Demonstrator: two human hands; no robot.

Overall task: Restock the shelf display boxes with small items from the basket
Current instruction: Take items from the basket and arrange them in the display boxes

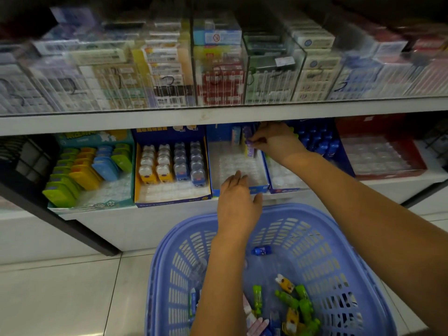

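— Right hand (274,139)?
— Pinching a small purple item (249,141), fingers closed, at the back of the blue display box (238,187).
— Left hand (238,200)?
— Hovering open and empty over that box's front edge, just above the basket (339,251).

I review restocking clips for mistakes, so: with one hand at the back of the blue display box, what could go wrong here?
1. The right hand pinches a small purple item at the back of the nearly empty blue display box; its clear tray looks light, so the item might tip over.
2. The left hand rests on the box's front edge; pressing there could shift the box.
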